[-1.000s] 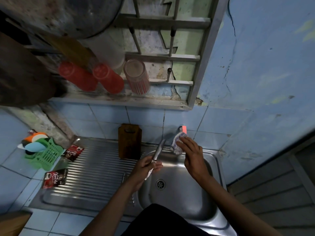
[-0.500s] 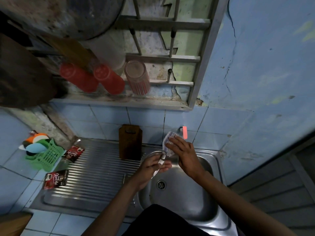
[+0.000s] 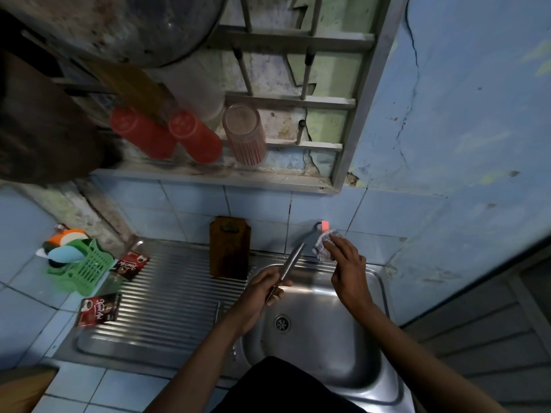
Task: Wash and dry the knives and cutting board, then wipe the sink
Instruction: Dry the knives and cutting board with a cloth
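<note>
Here, knife (image 3: 290, 262) in left hand (image 3: 262, 289).

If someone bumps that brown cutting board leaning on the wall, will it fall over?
Probably, yes. The cutting board stands nearly upright on its short edge against the tiled wall, so a push from the side could likely tip it. Its foot rests on the ribbed metal drainboard, which looks smooth and maybe wet, so it might slide out. It looks stiff and thick.

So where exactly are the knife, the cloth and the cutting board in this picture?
knife (image 3: 290, 262): head view, on the middle of the steel blade above the left hand.
cloth (image 3: 322, 249): head view, on the checked fabric under the right fingertips.
cutting board (image 3: 229, 248): head view, on the centre of its dark face.
</note>
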